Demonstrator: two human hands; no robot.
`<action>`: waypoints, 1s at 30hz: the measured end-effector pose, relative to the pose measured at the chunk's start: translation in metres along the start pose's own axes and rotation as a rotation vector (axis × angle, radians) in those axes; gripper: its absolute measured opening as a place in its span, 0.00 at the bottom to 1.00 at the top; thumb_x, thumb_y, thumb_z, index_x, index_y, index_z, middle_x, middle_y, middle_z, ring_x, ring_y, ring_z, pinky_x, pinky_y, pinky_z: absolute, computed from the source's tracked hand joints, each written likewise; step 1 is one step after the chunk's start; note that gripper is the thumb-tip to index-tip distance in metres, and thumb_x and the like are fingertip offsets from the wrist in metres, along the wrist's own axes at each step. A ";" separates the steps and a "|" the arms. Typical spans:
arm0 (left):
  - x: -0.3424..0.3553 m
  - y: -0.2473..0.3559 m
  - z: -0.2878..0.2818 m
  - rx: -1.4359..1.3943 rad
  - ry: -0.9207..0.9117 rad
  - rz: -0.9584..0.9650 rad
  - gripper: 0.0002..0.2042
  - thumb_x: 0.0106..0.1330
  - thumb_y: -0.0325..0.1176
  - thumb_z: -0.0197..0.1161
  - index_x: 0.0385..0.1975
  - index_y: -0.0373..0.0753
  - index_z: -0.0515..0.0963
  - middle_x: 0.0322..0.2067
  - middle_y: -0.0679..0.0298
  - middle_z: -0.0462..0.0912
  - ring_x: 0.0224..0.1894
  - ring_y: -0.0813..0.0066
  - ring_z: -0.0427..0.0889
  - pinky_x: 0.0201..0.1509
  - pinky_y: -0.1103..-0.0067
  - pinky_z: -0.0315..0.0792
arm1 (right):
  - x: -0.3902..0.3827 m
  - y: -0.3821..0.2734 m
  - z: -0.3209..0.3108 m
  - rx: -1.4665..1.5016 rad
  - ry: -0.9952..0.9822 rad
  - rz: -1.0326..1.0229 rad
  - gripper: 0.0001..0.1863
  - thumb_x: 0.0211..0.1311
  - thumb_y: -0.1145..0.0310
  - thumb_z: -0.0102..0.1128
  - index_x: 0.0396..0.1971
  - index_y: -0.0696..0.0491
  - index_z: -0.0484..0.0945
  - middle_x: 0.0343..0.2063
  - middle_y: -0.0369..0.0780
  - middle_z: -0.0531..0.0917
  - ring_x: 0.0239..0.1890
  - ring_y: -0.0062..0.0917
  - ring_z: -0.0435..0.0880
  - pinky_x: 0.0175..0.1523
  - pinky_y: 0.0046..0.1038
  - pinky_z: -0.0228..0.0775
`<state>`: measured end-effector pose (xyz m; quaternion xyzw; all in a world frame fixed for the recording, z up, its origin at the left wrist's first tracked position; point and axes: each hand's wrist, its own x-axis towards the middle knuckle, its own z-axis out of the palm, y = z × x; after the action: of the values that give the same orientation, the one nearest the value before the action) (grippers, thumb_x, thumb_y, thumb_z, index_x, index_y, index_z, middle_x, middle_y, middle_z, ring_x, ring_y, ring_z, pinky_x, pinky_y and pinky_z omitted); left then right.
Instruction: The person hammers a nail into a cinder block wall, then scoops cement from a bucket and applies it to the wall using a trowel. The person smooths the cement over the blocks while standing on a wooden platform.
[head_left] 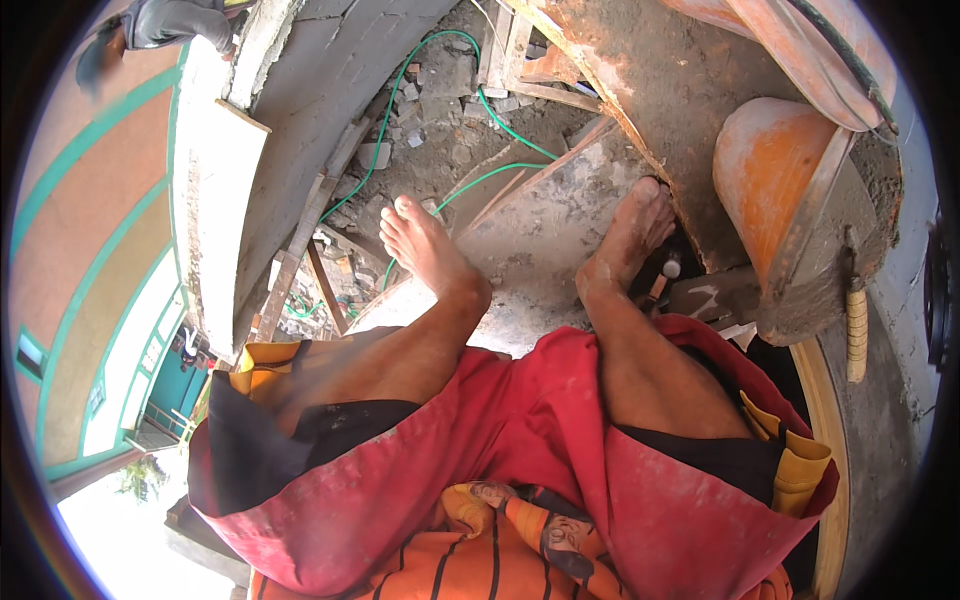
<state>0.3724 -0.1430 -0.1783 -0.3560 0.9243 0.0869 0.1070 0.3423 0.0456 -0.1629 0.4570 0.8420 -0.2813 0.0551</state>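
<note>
Neither my left hand nor my right hand shows in the head view. My bare legs are bent and spread in loose red shorts [520, 400]. Both bare feet rest near a grey, mortar-smeared board [550, 230]. At the right, an orange pan [750, 170] stands with grey mortar about it. A trowel with a wrapped, light handle [856, 335] lies against that mortar. Close to my right foot is the metal head of what looks like a hammer [671, 268], partly in shadow.
A green hose [385, 130] winds over rubble below. Wooden planks [300, 250] and a grey wall [320, 90] border the left side. Another orange container [800, 50] sits at the upper right. Another person's grey sleeve [175, 22] appears at the upper left, beyond the wall.
</note>
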 end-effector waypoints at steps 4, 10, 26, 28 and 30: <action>-0.003 -0.004 0.001 -0.075 -0.020 -0.083 0.14 0.63 0.19 0.50 0.48 0.34 0.64 0.49 0.48 0.69 0.54 0.53 0.69 0.58 0.65 0.65 | 0.001 -0.004 -0.002 -0.027 -0.135 0.107 0.32 0.67 0.49 0.30 0.50 0.65 0.68 0.52 0.57 0.69 0.60 0.51 0.61 0.66 0.46 0.45; 0.004 0.017 -0.018 -0.469 -0.129 -0.426 0.27 0.72 0.50 0.36 0.54 0.30 0.64 0.58 0.49 0.64 0.63 0.57 0.58 0.66 0.67 0.51 | -0.003 -0.011 -0.013 -0.056 -0.252 0.153 0.39 0.69 0.42 0.25 0.63 0.62 0.57 0.66 0.53 0.56 0.70 0.43 0.48 0.74 0.42 0.31; 0.002 -0.008 -0.010 -0.215 -0.084 -0.140 0.24 0.73 0.48 0.37 0.47 0.28 0.64 0.51 0.47 0.66 0.60 0.54 0.61 0.64 0.65 0.53 | 0.042 0.051 -0.121 0.234 -1.330 0.086 0.13 0.56 0.62 0.64 0.27 0.53 0.70 0.18 0.28 0.69 0.21 0.10 0.63 0.26 0.19 0.53; 0.001 -0.003 -0.009 -0.341 -0.023 -0.224 0.23 0.73 0.49 0.37 0.44 0.29 0.65 0.48 0.48 0.67 0.58 0.53 0.62 0.63 0.65 0.54 | 0.041 0.035 -0.114 0.319 -1.356 0.107 0.11 0.56 0.65 0.64 0.25 0.53 0.70 0.21 0.28 0.68 0.24 0.11 0.63 0.30 0.20 0.55; -0.003 -0.002 -0.008 -0.379 0.011 -0.290 0.24 0.72 0.49 0.37 0.44 0.30 0.65 0.50 0.47 0.66 0.59 0.53 0.61 0.63 0.65 0.53 | 0.037 0.029 -0.107 0.379 -1.345 0.072 0.12 0.56 0.64 0.63 0.24 0.52 0.70 0.20 0.27 0.67 0.24 0.11 0.62 0.30 0.20 0.54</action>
<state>0.3748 -0.1441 -0.1703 -0.4992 0.8312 0.2406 0.0445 0.3612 0.1417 -0.0986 0.2133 0.5459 -0.6430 0.4931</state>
